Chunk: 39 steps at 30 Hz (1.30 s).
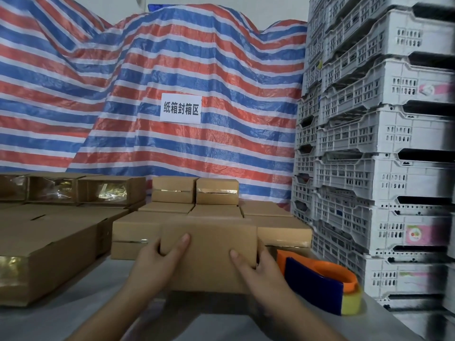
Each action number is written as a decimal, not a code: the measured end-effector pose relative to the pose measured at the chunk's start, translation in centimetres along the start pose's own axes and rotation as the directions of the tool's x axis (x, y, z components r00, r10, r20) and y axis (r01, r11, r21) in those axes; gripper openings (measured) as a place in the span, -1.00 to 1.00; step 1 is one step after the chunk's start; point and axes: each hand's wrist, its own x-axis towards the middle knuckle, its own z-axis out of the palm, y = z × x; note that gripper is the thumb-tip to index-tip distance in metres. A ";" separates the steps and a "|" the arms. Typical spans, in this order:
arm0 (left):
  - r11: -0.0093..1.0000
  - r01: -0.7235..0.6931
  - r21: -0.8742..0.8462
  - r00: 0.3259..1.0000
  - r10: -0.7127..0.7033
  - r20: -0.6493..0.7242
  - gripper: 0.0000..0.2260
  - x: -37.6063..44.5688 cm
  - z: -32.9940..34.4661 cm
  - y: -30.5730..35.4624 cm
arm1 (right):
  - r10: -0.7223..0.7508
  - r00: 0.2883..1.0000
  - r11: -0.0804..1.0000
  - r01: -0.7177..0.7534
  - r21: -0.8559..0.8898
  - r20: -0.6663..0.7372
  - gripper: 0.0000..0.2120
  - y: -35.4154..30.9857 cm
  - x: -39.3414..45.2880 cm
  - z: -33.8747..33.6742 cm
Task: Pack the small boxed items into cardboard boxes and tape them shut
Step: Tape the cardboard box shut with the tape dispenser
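In the head view, both hands are holding one closed cardboard box (pixel 209 254) in the middle of the picture, just above the grey table (pixel 81 313). The left hand (pixel 157 262) is gripping the left side of this box, with the thumb lying on the near face and the other fingers going around the left edge. The right hand (pixel 258 267) is gripping the right side in the same way, its thumb pointing up on the near face. The hands are apart, one at each end of the box. Whether the box is resting on the table or is a little lifted, I cannot tell.

Behind it, a group of taped small boxes (pixel 197 193) is standing in rows, and two of them are sitting on top of the others (the clear tape is shining on their front faces). To the left, larger cartons (pixel 49 247) are lying on the table, and further back some more are showing shiny tape on their ends.

Just to the right of the held box, an orange and blue tape dispenser (pixel 322 281) is lying on the table. On the right side, grey plastic crates (pixel 374 143) are standing in a high stack. A striped tarpaulin (pixel 123 94) in red, blue and white is covering the background, and a white paper sign (pixel 181 108) with characters is hanging on it.
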 end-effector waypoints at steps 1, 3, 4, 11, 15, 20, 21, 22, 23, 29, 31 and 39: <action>1.000 -0.027 -0.009 1.000 0.027 -0.005 -0.61 0.4 0.4 1.3 | -0.034 0.998 0.999 0.036 0.032 -0.056 -0.46 -0.7 0.6 -0.2; 0.992 -0.104 -0.071 0.994 0.103 -0.020 -0.57 1.9 1.7 4.5 | -0.120 0.975 0.988 0.135 0.069 -0.185 -0.45 -2.7 2.4 -1.3; 0.984 -0.143 -0.104 0.989 0.140 -0.036 -0.56 3.2 2.6 6.2 | -0.140 0.959 0.981 0.168 0.094 -0.246 -0.52 -4.0 3.6 -2.0; 0.967 -0.229 -0.110 0.970 0.236 0.054 -0.53 15.3 9.5 14.5 | 0.109 0.917 0.956 0.009 0.292 -0.384 -0.53 -9.0 15.8 -9.2; 0.970 -0.234 -0.060 0.944 0.242 0.226 -0.76 20.6 14.4 12.5 | 0.237 0.906 0.954 -0.149 0.259 -0.351 -0.27 -7.0 22.7 -13.2; 0.976 -0.214 0.050 0.929 0.188 0.318 -0.78 26.1 20.1 9.1 | 0.341 0.888 0.934 -0.282 0.219 -0.310 -0.33 -2.8 29.7 -16.2; 0.974 -0.219 0.062 0.920 0.184 0.345 -0.78 26.9 20.9 8.7 | 0.364 0.881 0.927 -0.312 0.209 -0.301 -0.31 -2.0 30.8 -16.6; 0.972 -0.228 0.065 0.906 0.187 0.380 -0.75 27.7 21.6 8.3 | 0.386 0.874 0.919 -0.338 0.201 -0.294 -0.28 -1.2 31.9 -17.0; 0.968 -0.243 0.056 0.883 0.197 0.427 -0.66 28.4 22.1 7.8 | 0.406 0.867 0.912 -0.363 0.194 -0.288 -0.26 -0.5 32.8 -17.4; 0.831 -0.505 0.232 0.726 0.263 0.635 -0.13 32.6 24.9 4.3 | 0.494 0.837 0.869 -0.478 0.126 -0.234 -0.43 2.2 36.8 -18.6; 0.804 -0.495 0.330 0.793 0.262 0.551 -0.18 33.7 25.6 3.8 | 0.508 0.830 0.861 -0.497 0.108 -0.232 -0.42 3.1 38.3 -18.5; 0.687 -0.455 0.567 0.883 0.269 0.383 -0.46 35.9 27.8 2.3 | 0.574 0.803 0.819 -0.562 0.115 -0.162 -0.29 6.6 43.7 -19.1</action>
